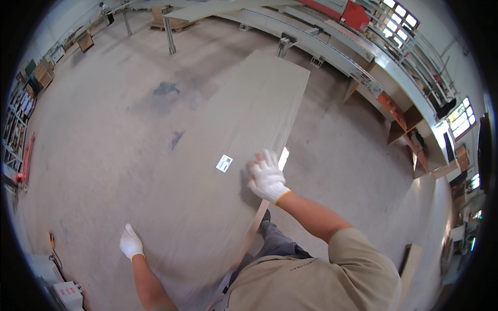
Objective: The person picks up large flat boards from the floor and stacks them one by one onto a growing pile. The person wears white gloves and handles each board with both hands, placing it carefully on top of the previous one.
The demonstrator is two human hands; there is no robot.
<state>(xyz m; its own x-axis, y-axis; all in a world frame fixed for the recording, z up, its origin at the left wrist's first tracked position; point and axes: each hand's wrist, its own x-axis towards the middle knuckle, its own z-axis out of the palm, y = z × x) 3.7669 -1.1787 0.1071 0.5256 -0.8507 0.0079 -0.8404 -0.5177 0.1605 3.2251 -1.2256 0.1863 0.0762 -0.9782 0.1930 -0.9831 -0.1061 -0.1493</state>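
A long, flat taupe panel [233,119] stretches away from my body, its left edge blending with the similarly coloured floor. A small white printed label [224,163] is on its face. My right hand [267,179], in a white knitted glove with some bare fingertips showing, is over the panel near its right edge, just right of the label. Its fingers are spread and hold nothing; a shadow falls beside them. At the panel's near left side is my left hand [131,242], also gloved, closed on the edge with the thumb uppermost. The fingers underneath are hidden.
A long machine bed with rails [321,44] runs across the far right, near wooden shelving [404,124]. A metal leg [169,36] stands beyond the panel. At left are a loaded rack [21,114], a red jack-like tool [25,160] and a white box [68,295].
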